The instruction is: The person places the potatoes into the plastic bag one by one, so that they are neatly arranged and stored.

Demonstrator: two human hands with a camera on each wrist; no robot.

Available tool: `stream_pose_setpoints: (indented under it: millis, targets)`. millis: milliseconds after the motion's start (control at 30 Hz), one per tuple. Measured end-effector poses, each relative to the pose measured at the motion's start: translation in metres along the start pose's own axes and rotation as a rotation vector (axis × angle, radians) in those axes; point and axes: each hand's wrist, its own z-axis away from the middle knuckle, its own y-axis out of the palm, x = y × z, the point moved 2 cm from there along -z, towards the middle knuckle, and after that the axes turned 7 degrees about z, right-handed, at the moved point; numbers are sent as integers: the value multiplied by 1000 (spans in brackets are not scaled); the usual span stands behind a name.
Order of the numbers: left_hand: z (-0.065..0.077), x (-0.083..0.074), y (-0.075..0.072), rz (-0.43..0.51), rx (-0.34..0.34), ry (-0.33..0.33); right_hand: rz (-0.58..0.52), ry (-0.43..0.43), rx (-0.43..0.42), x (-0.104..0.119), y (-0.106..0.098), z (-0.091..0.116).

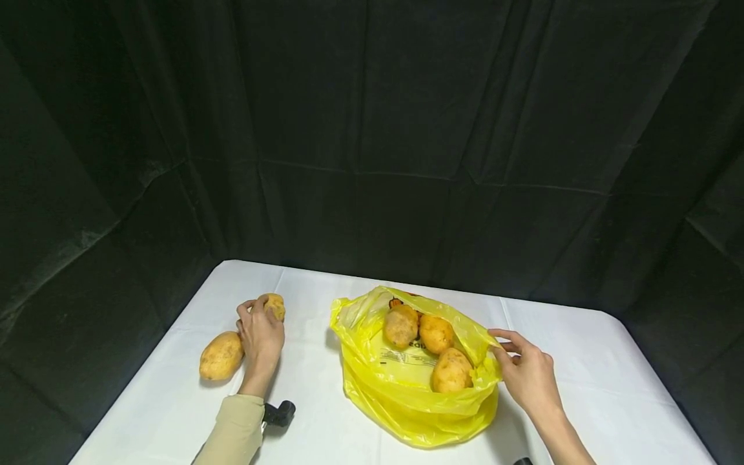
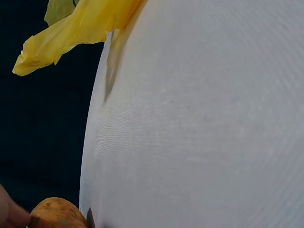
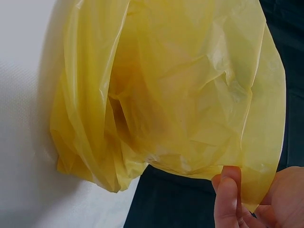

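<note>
At the left of the table, my left hand has its fingers curled round a small potato; part of it also shows at the bottom of the left wrist view. Just left of that wrist lies a larger potato. A yellow plastic bag stands with its mouth spread, three potatoes visible inside, among them one near the front. On the bag's right side my right hand pinches the rim between thumb and fingers. The right wrist view shows this thin film stretched up from the fingers.
A white cloth covers the table. Black curtains rise behind it and along both sides. A black camera mount sticks out from the left wrist, low over the table.
</note>
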Motion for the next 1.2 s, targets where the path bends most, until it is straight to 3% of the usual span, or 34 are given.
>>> stream_pose_setpoints:
  millis: [233,600,1200]
  targets:
    - [0,0,-1,-2,18,3,-5,11,21,0,-1,1]
    - [2,-1,-1,-5,155,-68,3,17,17,-1,-1,1]
    - [4,-2,-4,-10,140,-65,3,13,5,-1,-1,0]
